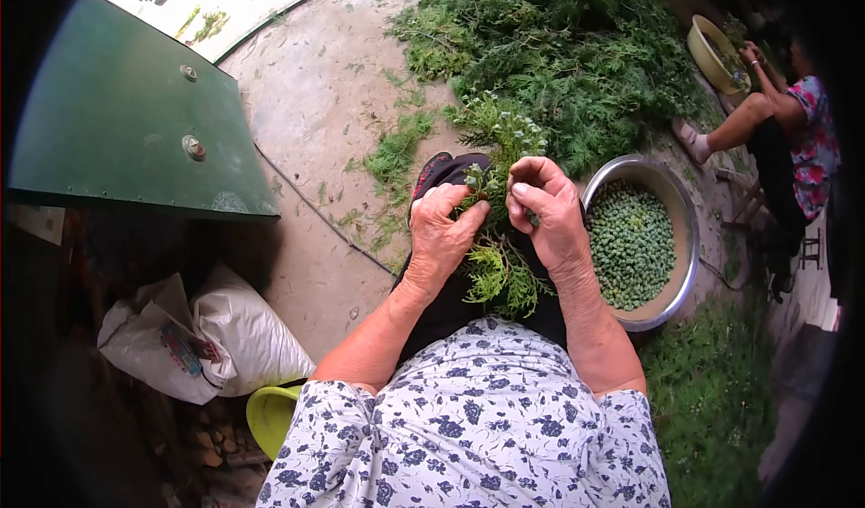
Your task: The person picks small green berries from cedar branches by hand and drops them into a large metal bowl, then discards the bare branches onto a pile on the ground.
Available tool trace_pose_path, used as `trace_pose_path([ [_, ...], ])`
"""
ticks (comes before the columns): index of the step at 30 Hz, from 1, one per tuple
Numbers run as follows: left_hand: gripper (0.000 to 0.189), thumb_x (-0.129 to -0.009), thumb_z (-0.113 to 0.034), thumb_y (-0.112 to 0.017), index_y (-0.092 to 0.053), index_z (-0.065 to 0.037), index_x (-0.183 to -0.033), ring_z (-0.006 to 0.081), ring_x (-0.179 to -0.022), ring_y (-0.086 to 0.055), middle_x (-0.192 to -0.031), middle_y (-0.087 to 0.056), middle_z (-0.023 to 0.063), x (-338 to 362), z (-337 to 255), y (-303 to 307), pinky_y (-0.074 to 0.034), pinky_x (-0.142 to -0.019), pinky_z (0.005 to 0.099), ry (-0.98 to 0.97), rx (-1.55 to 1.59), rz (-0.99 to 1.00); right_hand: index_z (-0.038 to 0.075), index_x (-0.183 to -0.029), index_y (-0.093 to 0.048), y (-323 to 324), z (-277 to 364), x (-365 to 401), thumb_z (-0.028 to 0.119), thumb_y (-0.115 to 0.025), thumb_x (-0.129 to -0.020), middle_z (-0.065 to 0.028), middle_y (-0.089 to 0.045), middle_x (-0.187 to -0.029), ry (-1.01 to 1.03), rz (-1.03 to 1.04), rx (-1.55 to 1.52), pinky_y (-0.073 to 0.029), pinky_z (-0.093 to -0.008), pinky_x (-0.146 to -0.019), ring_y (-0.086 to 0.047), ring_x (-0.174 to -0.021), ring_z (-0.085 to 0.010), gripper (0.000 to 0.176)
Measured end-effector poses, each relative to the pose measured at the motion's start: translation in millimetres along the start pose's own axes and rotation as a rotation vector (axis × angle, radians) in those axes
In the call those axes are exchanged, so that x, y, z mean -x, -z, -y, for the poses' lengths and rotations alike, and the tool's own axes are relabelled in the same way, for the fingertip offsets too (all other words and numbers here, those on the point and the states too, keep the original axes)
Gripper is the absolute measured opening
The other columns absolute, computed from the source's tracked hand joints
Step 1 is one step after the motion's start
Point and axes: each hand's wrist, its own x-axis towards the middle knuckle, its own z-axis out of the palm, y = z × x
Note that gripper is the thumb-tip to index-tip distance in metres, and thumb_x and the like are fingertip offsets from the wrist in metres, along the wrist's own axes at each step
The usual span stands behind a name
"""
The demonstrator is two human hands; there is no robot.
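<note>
A leafy green sprig (509,278) with small pale green cones near its top lies across my lap between my hands. My left hand (443,237) pinches the sprig's stem between thumb and fingers. Just right of it, my right hand (550,212) is curled with thumb and fingertips close together beside the cones; what they hold, if anything, is too small to make out. Close by on the right stands a metal basin (687,278) holding a heap of small green cones (631,242).
A large pile of cut green branches (559,48) lies ahead. A green metal panel (135,111) and white sacks (243,328) are at left, near a yellow-green bucket (270,422). At far right a seated person (806,138) handles greenery over a pale yellow basin (712,57).
</note>
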Motion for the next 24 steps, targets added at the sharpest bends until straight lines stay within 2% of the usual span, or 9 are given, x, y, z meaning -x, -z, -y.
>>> trace_pose_path([
  [1, 0.015, -0.075, -0.007, -0.069, -0.062, 0.001, -0.085, 0.0179, -0.068, -0.056, -0.073, -0.058, 0.0086, 0, 1, 0, -0.044, -0.064, 0.0299, 0.018, 0.029, 0.006, 0.001, -0.101, -0.055, 1, -3, 0, 0.006, -0.057, -0.084, -0.0046, -0.057, -0.086, 0.000, 0.000, -0.001, -0.038, -0.0185, -0.046, -0.052, -0.059, -0.0061, 0.018],
  [3, 0.014, -0.077, -0.008, -0.068, -0.062, 0.002, -0.086, 0.0164, -0.069, -0.055, -0.073, -0.058, 0.0080, 0, 1, 0, -0.044, -0.064, 0.0292, 0.032, 0.059, 0.016, -0.001, -0.101, -0.060, -4, -6, 1, 0.007, -0.061, -0.083, -0.0029, -0.057, -0.085, 0.055, -0.030, 0.463, -0.039, -0.0192, -0.048, -0.050, -0.059, -0.0042, 0.020],
  [9, 0.012, -0.081, -0.008, -0.064, -0.061, 0.003, -0.083, 0.0149, -0.067, -0.052, -0.071, -0.057, 0.0068, -2, -5, 2, -0.041, -0.061, 0.0287, 0.092, 0.095, 0.036, -0.002, -0.096, -0.062, -7, -15, -2, 0.010, -0.064, -0.083, -0.0006, -0.056, -0.078, 0.202, -0.027, 0.647, -0.038, -0.0191, -0.046, -0.048, -0.057, -0.0031, 0.018],
  [11, 0.011, -0.080, -0.008, -0.065, -0.061, 0.002, -0.081, 0.0163, -0.066, -0.050, -0.069, -0.055, 0.0068, -3, -9, 3, -0.040, -0.061, 0.0287, 0.066, 0.130, 0.049, -0.001, -0.091, -0.060, -1, -22, -4, 0.013, -0.062, -0.086, -0.0018, -0.054, -0.074, -0.096, -0.030, -0.018, -0.035, -0.0190, -0.042, -0.046, -0.055, -0.0031, 0.015],
  [13, 0.010, -0.078, -0.010, -0.065, -0.062, 0.000, -0.077, 0.0207, -0.066, -0.051, -0.068, -0.056, 0.0072, -4, -5, 0, -0.040, -0.061, 0.0320, 0.029, 0.103, 0.034, 0.002, -0.088, -0.055, -3, -19, -4, 0.018, -0.056, -0.091, -0.0029, -0.052, -0.073, -0.139, -0.056, -0.047, -0.032, -0.0187, -0.040, -0.046, -0.053, -0.0052, 0.017],
  [15, 0.009, -0.076, -0.011, -0.066, -0.062, -0.003, -0.074, 0.0252, -0.067, -0.052, -0.068, -0.057, 0.0076, -3, -4, 0, -0.040, -0.062, 0.0353, -0.009, 0.076, 0.020, 0.004, -0.089, -0.052, 4, -14, -6, 0.022, -0.049, -0.094, -0.0042, -0.053, -0.076, -0.095, 0.021, -0.402, -0.033, -0.0189, -0.041, -0.048, -0.054, -0.0082, 0.019],
  [18, 0.010, -0.074, -0.012, -0.066, -0.062, -0.004, -0.071, 0.0243, -0.066, -0.051, -0.065, -0.055, 0.0056, -3, -7, 0, -0.039, -0.064, 0.0352, -0.003, 0.021, 0.017, 0.004, -0.092, -0.051, 7, 5, -5, 0.025, -0.048, -0.094, -0.0053, -0.053, -0.079, -0.072, -0.059, -0.217, -0.033, -0.0188, -0.041, -0.050, -0.056, -0.0096, 0.021],
  [23, 0.010, -0.072, -0.015, -0.068, -0.059, -0.009, -0.070, 0.0210, -0.066, -0.050, -0.064, -0.052, 0.0019, -1, -5, -5, -0.036, -0.072, 0.0351, -0.256, -0.327, -0.075, 0.003, -0.094, -0.058, 7, 6, -5, 0.026, -0.053, -0.092, -0.0018, -0.054, -0.075, -0.056, -0.045, -0.150, -0.031, -0.0180, -0.040, -0.048, -0.053, -0.0067, 0.024],
  [24, 0.012, -0.071, -0.015, -0.067, -0.057, -0.010, -0.070, 0.0204, -0.066, -0.049, -0.064, -0.049, 0.0016, -1, -6, -4, -0.036, -0.073, 0.0358, -0.306, -0.353, -0.085, 0.002, -0.093, -0.060, 5, 6, -4, 0.025, -0.056, -0.090, 0.0006, -0.052, -0.070, -0.036, -0.065, -0.006, -0.030, -0.0180, -0.040, -0.046, -0.051, -0.0057, 0.024],
])
